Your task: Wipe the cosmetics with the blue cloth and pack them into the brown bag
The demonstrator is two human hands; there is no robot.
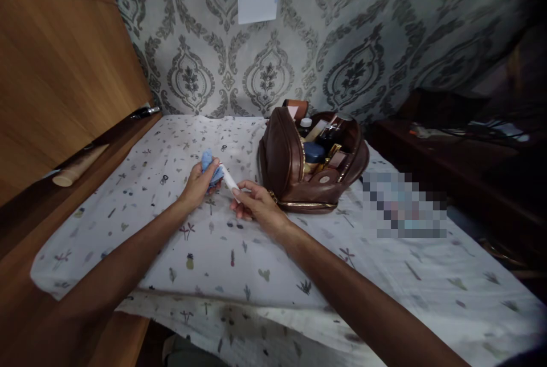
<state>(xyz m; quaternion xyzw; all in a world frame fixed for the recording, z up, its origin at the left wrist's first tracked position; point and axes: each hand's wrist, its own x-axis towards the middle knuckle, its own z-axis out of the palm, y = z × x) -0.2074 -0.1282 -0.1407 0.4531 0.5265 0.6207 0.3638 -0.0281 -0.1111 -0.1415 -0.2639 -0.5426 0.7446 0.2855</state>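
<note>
With fingers (247,186) closed, gripping one slim white tube (229,178) in the right hand (258,203) and one blue cloth (207,159) in the left hand (196,183). Stretching two forearms (141,250) forward, angled inward above one printed sheet (294,259). Holding the tube aslant between the hands, far end at the cloth. Beyond, to the right: one open brown bag (280,147), with one blue round container (314,152) and one white-capped bottle (306,122) among other items. Farthest, on the wall (205,31): one white card (257,5).

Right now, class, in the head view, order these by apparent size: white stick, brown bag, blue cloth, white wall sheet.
Brown bag
White wall sheet
Blue cloth, white stick: unsure, both partly covered
</note>
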